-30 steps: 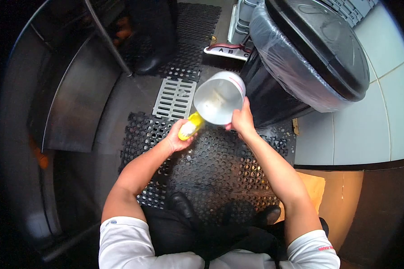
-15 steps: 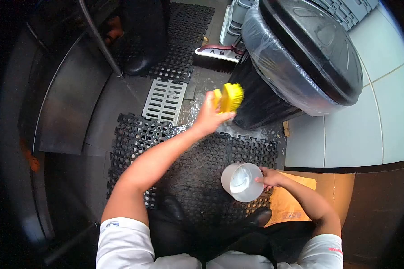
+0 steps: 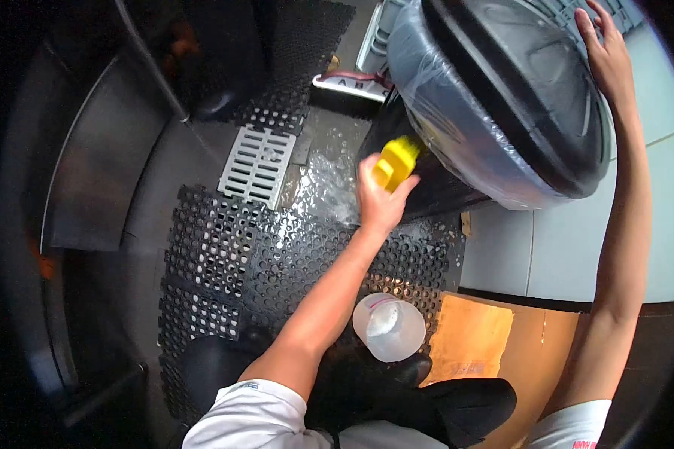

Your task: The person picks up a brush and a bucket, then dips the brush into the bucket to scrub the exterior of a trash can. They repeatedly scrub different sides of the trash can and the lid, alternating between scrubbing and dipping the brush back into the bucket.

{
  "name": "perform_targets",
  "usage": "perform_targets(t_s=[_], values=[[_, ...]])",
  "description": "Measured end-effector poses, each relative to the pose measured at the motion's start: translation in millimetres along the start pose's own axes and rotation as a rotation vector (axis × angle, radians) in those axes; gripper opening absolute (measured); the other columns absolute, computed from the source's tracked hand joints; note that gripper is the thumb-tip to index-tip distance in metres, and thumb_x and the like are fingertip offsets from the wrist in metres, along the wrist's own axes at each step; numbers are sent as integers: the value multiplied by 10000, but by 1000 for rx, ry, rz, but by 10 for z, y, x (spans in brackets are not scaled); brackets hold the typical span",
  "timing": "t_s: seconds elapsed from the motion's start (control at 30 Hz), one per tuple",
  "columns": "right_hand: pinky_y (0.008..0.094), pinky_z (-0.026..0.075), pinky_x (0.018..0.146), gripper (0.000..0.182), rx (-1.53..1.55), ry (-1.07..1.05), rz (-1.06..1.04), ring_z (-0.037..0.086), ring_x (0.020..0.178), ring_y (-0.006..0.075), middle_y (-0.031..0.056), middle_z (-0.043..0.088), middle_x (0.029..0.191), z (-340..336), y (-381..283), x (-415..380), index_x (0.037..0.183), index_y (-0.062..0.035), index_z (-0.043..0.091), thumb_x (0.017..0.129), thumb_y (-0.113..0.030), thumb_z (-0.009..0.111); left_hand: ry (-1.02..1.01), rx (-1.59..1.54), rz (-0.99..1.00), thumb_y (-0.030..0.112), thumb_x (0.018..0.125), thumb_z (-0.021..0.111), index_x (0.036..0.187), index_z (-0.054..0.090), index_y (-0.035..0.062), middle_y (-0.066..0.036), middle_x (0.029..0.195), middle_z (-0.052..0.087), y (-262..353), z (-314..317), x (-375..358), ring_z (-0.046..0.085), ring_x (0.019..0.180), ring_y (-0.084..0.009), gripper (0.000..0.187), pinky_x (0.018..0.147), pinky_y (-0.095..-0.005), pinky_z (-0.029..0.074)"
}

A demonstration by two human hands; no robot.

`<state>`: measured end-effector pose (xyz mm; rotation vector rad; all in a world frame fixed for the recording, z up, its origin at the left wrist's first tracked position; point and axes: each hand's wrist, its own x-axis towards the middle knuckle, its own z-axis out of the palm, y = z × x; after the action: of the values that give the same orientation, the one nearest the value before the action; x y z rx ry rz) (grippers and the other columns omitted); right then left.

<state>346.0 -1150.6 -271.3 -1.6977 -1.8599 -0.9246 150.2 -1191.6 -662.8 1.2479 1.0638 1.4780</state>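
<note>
My left hand (image 3: 382,198) grips a yellow scrub brush (image 3: 397,166), its bristles against the black side of a large trash bin (image 3: 433,183). A clear plastic liner (image 3: 457,112) hangs over the rim below the bin's black lid (image 3: 532,90). My right hand (image 3: 609,63) reaches up at the lid's right edge, fingers apart, holding nothing. A translucent plastic container (image 3: 397,340) with some foamy liquid stands on the black mat near my feet.
Wet suds cover the floor (image 3: 329,168) beside a white drain grate (image 3: 258,165). A white-edged broom head (image 3: 350,86) lies behind the bin. Perforated rubber mats (image 3: 277,239) spread across the floor. Flattened orange-brown cardboard (image 3: 468,337) is at the right. Another person's dark shoe (image 3: 217,105) shows at upper left.
My right hand has let go of the plastic container and moved up to the bin's lid. My left hand has brought the brush down and right, onto the bin's side.
</note>
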Motion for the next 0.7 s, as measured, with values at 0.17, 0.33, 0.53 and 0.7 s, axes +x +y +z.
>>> perform_targets(t_s=[0.17, 0.33, 0.53, 0.7], values=[[319, 308, 1116, 637, 324, -75, 134, 468, 1314, 234, 152, 466, 1449, 444, 635, 38, 1458, -52, 412, 1023, -517, 389, -26, 130, 48, 77, 697, 850, 1197, 466, -3, -127, 1069, 596, -385, -103, 92, 610, 970, -230, 636, 873, -350, 504], [350, 271, 1140, 684, 243, -121, 180, 413, 1357, 258, 126, 416, 1491, 387, 597, -2, 1490, -79, 370, 1018, -572, 325, -96, 134, 68, 111, 630, 882, 1168, 507, 6, -143, 1110, 605, -277, -110, 83, 598, 1042, -276, 664, 928, -376, 482], [385, 299, 1127, 729, 298, -144, 289, 417, 1352, 292, 138, 393, 1507, 389, 529, 19, 1486, -61, 372, 1003, -605, 325, -21, 76, 66, 122, 600, 900, 1147, 531, -1, -163, 1133, 607, -178, -79, 226, 601, 1044, -313, 671, 908, -412, 487], [393, 326, 1105, 770, 247, -137, 296, 466, 1304, 295, 143, 398, 1498, 400, 570, 7, 1485, -64, 374, 987, -647, 308, -72, 71, -441, 137, 690, 871, 1157, 428, 31, -159, 1041, 634, -1263, -302, -67, 637, 963, -273, 652, 860, -400, 504]])
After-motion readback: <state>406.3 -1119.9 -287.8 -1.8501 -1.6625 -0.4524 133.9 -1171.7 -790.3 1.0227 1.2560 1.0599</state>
